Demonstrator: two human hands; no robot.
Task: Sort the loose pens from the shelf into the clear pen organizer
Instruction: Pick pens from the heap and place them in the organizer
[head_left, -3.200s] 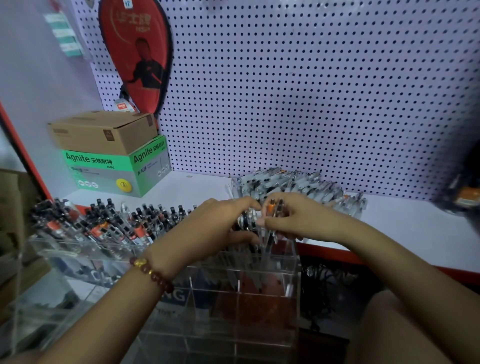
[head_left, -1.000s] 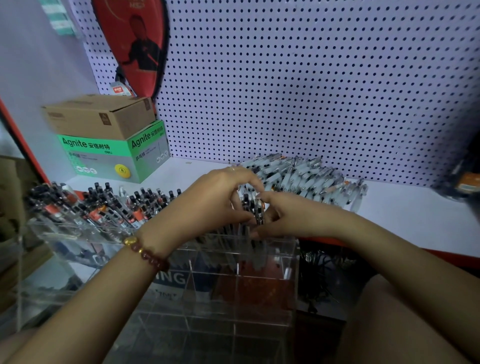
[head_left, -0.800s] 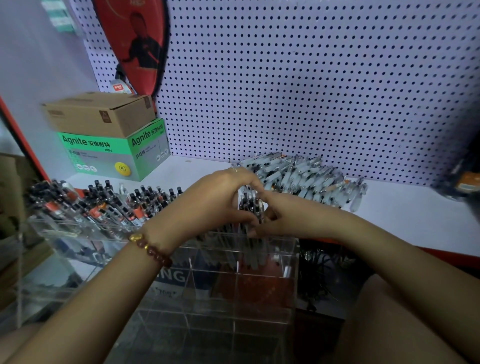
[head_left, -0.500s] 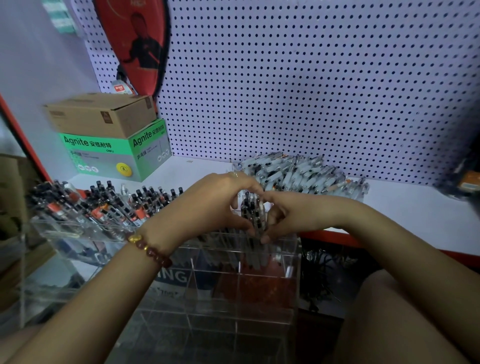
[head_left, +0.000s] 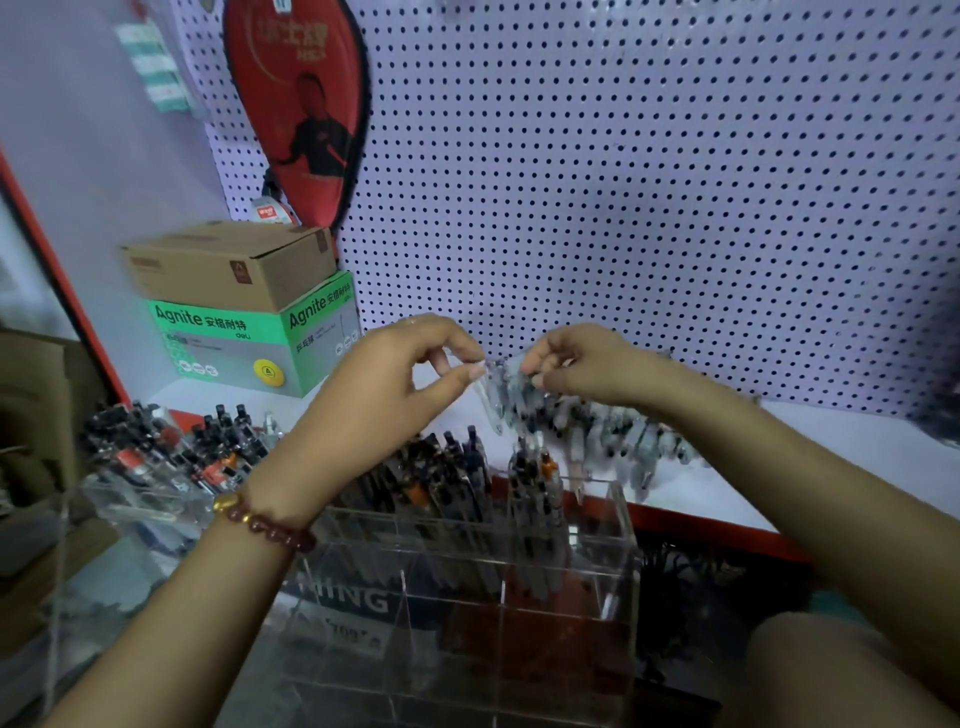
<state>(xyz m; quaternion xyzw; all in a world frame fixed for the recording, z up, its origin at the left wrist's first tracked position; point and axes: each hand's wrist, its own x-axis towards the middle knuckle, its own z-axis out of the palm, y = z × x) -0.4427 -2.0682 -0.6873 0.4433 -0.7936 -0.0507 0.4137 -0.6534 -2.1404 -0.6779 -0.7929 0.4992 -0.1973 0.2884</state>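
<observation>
Both hands are raised above the clear acrylic pen organizer (head_left: 618, 525), which stands in front of the white shelf with a red front edge (head_left: 841, 457). The left hand (head_left: 395, 384), with a bracelet of dark red beads and one gold bead (head_left: 262, 524) on its wrist, pinches the top of a small bunch of clear-barrelled pens (head_left: 500, 395) between thumb and forefinger. The right hand (head_left: 587, 369) grasps the same bunch from the other side with curled fingers (head_left: 537, 364). The bunch hangs tips down between the two hands, above the organizer's back row. It is blurred, and how many pens it holds cannot be told. Just behind it and to the right, the pile of loose clear pens (head_left: 613, 431) lies on the shelf near the front edge. In the organizer's back compartments stand dark-topped pens (head_left: 452, 473), leaning, a few with orange parts, in two groups side by side. To the left sits a second clear holder (head_left: 145, 493), packed with black and red-topped pens. At the back left of the shelf is a green and grey box printed "Agnite" (head_left: 234, 343), with a brown cardboard box (head_left: 228, 265) stacked on top of it. Behind everything rises a pale perforated pegboard (head_left: 623, 182), and a red paddle-shaped cover (head_left: 301, 104) hangs on it above the boxes.
</observation>
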